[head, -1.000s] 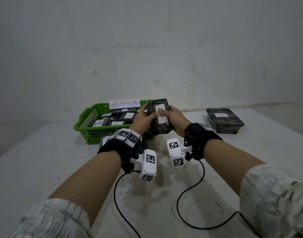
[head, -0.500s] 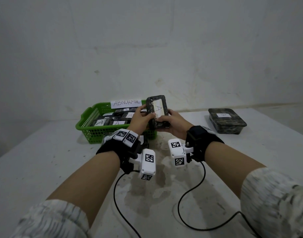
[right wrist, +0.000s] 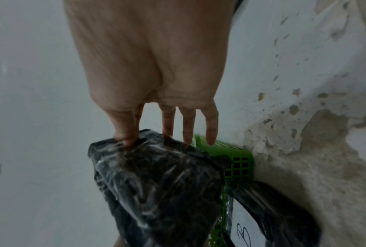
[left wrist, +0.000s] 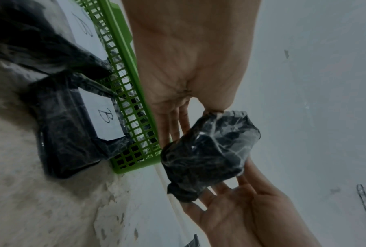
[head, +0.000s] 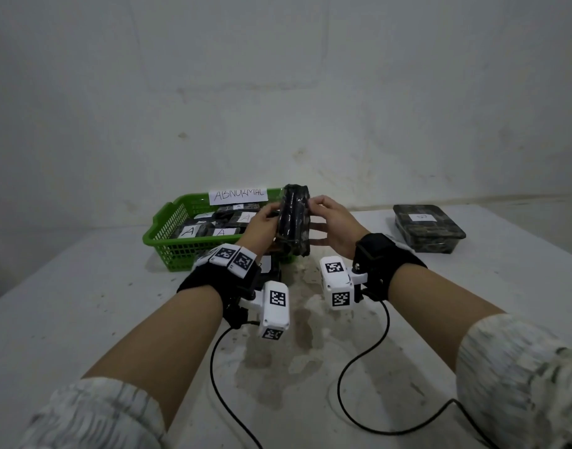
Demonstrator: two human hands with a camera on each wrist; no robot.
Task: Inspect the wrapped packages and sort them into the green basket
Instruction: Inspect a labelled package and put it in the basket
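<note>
Both hands hold one dark wrapped package (head: 293,222) upright above the table, just in front of the green basket (head: 168,236). My left hand (head: 271,212) pinches its left side, thumb on the upper edge and fingers behind, as the left wrist view shows (left wrist: 190,120). My right hand (head: 314,217) pinches the right edge with thumb and forefinger (right wrist: 148,135), the other fingers straight. The package (left wrist: 209,150) (right wrist: 156,183) shows only crinkled film, its label hidden. The basket carries an "ABNORMAL" sign (head: 237,195) and holds several packages marked A.
Another wrapped package (head: 428,229) with a white label lies at the right of the table. Packages marked B (left wrist: 72,133) (right wrist: 283,217) lie against the basket's near side under my hands. Black cables (head: 359,384) trail over the stained tabletop near me.
The package has been turned in both hands: its white label faced me before, and now a plain dark side does. The hands have shifted their hold around it.
</note>
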